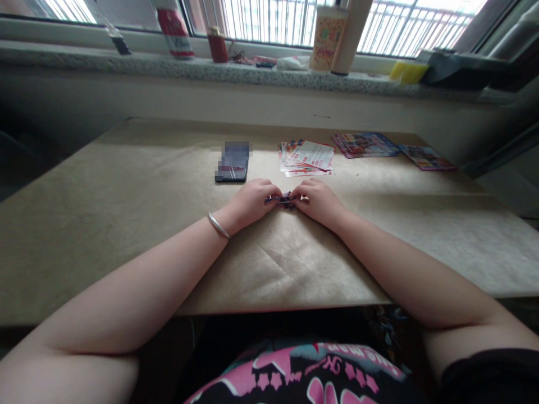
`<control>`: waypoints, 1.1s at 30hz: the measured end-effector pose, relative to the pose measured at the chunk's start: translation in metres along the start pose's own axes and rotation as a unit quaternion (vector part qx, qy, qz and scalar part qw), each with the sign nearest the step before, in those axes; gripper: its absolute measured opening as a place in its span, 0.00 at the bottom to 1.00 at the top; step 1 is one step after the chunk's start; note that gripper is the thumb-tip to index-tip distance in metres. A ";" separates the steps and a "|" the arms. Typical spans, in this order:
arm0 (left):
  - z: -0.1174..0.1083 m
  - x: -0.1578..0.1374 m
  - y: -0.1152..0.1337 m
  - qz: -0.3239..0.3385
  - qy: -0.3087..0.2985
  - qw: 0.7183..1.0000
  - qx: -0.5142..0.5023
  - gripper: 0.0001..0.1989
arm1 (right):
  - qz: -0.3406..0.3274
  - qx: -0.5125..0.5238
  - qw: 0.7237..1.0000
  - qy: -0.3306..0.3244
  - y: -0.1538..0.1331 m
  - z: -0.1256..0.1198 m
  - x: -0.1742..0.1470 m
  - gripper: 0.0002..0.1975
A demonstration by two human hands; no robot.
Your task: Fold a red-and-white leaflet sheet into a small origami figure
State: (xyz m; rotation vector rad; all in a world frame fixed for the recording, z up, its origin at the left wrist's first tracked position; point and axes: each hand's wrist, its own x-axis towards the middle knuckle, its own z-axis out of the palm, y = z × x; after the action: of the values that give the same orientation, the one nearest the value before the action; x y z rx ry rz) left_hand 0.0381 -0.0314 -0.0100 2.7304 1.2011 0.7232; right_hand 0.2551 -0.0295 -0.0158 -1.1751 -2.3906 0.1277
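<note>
Near the middle of the table, my left hand and my right hand face each other with fingers pinched. Between them is a small, dark, colourful printed packet, apparently folded or crumpled, gripped at its two ends. My fingers cover part of it, and its exact kind is hard to make out. Just beyond my right hand lies a fanned pile of white and red printed cards. A dark phone, partly blurred, rests beyond my left hand.
Colourful flat printed packets lie at the back right, with another packet beside them. Behind the table, the stone windowsill carries a red can, a patterned cup and a yellow sponge-like block.
</note>
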 end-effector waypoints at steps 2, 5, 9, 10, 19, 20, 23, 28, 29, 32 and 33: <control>-0.001 0.000 -0.001 0.011 -0.005 1.000 0.014 0.08 | -0.018 -0.018 1.000 -0.011 -0.001 -0.001 0.000 0.07; -0.003 0.000 -0.001 0.016 -0.016 0.999 0.036 0.11 | -0.032 -0.032 0.999 -0.017 -0.002 -0.002 -0.001 0.08; -0.006 -0.001 -0.001 -0.016 -0.020 0.999 0.044 0.09 | -0.031 -0.009 0.999 0.004 0.001 0.000 -0.002 0.08; -0.007 -0.002 -0.001 -0.021 -0.019 0.999 0.044 0.09 | -0.032 -0.002 0.999 0.009 0.002 0.001 -0.003 0.08; -0.008 -0.006 0.000 0.002 -0.029 0.998 0.056 0.08 | -0.027 -0.008 1.000 0.005 -0.003 -0.003 -0.006 0.07; -0.007 -0.005 0.001 0.004 -0.026 0.998 0.054 0.08 | -0.028 -0.007 1.000 0.004 -0.004 -0.004 -0.007 0.07; -0.003 -0.003 0.001 0.006 -0.018 0.999 0.050 0.08 | -0.030 -0.006 1.000 0.004 -0.009 -0.006 -0.007 0.08; -0.001 -0.003 -0.001 0.006 -0.011 0.999 0.039 0.09 | -0.034 0.002 0.999 -0.002 -0.010 -0.005 -0.006 0.08; -0.001 -0.003 -0.002 0.002 -0.012 0.999 0.035 0.10 | -0.034 0.008 0.999 -0.002 -0.009 -0.005 -0.006 0.08; -0.001 -0.004 -0.002 -0.017 -0.017 0.999 0.027 0.10 | -0.037 0.020 0.999 -0.003 -0.007 -0.005 -0.007 0.08; -0.002 -0.004 -0.002 -0.024 -0.019 0.999 0.025 0.10 | -0.040 0.022 0.999 -0.003 -0.007 -0.005 -0.007 0.08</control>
State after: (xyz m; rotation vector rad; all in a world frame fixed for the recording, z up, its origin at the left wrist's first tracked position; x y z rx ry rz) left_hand 0.0333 -0.0331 -0.0108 2.7321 1.2877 0.6419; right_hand 0.2562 -0.0398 -0.0123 -1.0602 -2.4239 0.1582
